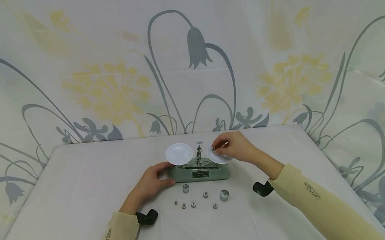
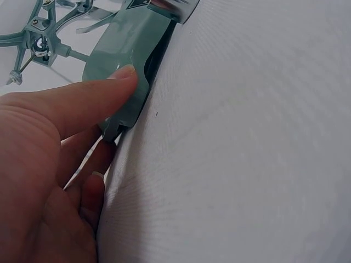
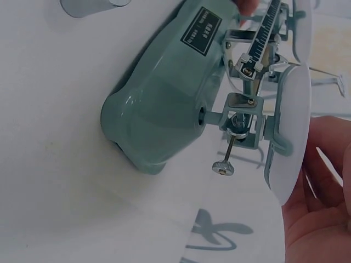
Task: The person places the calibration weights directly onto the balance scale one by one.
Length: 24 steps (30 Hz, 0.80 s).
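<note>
A green balance scale with two white pans stands upright on the table. My left hand grips the left end of its base. In the left wrist view the thumb lies along the base's front, with the fingers low around its end. Over the right pan, my right hand pinches a small metal weight between thumb and fingertips. The right wrist view hides that weight behind the pan. The left pan sits apart from both hands.
Several metal weights stand in front of the scale, among them a large one at the right and another close to the base. The white table meets a flower-printed cloth at its back edge.
</note>
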Available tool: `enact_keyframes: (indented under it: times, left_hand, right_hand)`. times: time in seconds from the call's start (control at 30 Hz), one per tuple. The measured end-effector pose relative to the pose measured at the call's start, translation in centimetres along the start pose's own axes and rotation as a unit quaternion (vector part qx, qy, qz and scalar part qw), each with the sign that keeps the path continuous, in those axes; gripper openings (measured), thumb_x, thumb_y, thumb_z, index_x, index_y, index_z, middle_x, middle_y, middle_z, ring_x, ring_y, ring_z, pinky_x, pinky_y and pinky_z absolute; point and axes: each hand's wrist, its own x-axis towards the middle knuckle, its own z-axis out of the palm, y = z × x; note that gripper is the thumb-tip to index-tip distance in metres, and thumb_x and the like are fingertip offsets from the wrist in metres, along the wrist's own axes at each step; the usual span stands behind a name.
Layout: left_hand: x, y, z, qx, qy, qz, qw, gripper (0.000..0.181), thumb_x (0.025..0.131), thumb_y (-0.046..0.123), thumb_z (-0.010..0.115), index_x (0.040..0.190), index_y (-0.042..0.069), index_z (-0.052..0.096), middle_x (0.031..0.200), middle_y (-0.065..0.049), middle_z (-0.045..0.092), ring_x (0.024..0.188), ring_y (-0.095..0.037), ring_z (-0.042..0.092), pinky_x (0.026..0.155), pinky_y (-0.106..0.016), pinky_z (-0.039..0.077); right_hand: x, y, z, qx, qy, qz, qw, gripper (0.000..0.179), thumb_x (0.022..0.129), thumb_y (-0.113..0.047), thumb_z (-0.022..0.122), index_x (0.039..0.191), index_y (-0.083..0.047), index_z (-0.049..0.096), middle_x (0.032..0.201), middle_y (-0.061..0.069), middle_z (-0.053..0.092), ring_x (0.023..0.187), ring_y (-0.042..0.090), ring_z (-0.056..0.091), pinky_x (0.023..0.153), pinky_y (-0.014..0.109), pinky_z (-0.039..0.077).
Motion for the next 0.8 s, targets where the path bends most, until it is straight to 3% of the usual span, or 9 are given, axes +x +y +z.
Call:
enact_keyframes:
  times: [0.5, 0.8]
  left_hand:
    - [0.0, -0.1, 0.4, -0.003, 0.007, -0.003, 1.0, 0.059, 0.08, 0.001, 0.08, 0.135, 0.003, 0.059, 0.141, -0.015, 0.055, 0.139, -0.036, 0.039, 0.115, -0.053, 0.028]
    - [0.1, 0.0, 0.0, -0.005, -0.004, -0.006, 1.0, 0.059, 0.08, 0.009, 0.082, 0.135, 0.01, 0.061, 0.141, -0.008, 0.057, 0.14, -0.031, 0.04, 0.115, -0.05, 0.028]
  right_hand:
    - [-0.5, 0.1, -0.6, 0.0, 0.011, 0.02, 0.9997, 0.014, 0.086, -0.004, 0.076, 0.1, -0.006, 0.075, 0.098, 0.003, 0.071, 0.093, 0.02, 0.067, 0.083, 0.035, 0.057]
    - [-1.7, 0.3, -1.8, 0.002, 0.036, 0.017, 0.9992, 0.014, 0.087, -0.006, 0.076, 0.101, -0.004, 0.074, 0.1, 0.006, 0.072, 0.095, 0.023, 0.068, 0.082, 0.036, 0.057]
